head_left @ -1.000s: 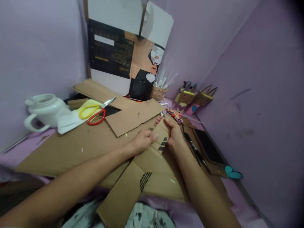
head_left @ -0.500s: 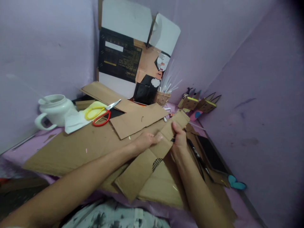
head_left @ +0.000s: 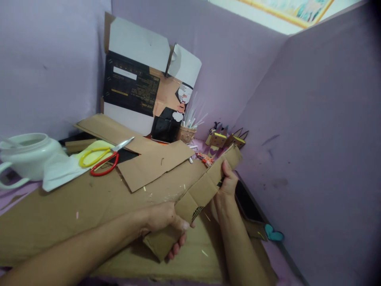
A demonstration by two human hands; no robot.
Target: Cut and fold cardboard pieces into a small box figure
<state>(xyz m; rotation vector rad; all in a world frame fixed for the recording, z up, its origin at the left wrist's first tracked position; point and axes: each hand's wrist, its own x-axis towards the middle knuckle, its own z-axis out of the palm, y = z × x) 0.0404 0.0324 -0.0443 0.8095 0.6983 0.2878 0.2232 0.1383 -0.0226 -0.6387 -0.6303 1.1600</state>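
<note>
Creased cardboard strip [head_left: 195,196] gripped near both ends

Left hand [head_left: 162,216] was closed on the lower part of the strip: thumb on the upper face, fingers curled round beneath, their tips showing past the near edge. Right hand [head_left: 228,184] held the strip towards its far end, thumb laid on the face; the fingers behind it were hidden. Between the two sets of fingers the strip ran slantwise, rising to the right, with creases across it and a dark striped print just beside the left thumb.

Under the fingers lay a large cardboard sheet [head_left: 89,222], small pale scraps scattered on it, covering much of the pink worktop [head_left: 271,254]. Beyond the left fingers was a loose cardboard piece [head_left: 157,163]. Farther to their left lay scissors [head_left: 115,151], one handle yellow, one red, and past these a white pot [head_left: 34,153] with a white sheet [head_left: 61,172] against it.

Well beyond both hands' fingers an opened box [head_left: 131,85] stood tilted, a small holder [head_left: 187,135] of white sticks by its right corner. Beyond the right fingers stood small cardboard figures [head_left: 218,140]. Right of those fingers lay a dark flat object [head_left: 248,202], partly hidden by the hand, and nearer, a teal heart-like piece [head_left: 274,234].
</note>
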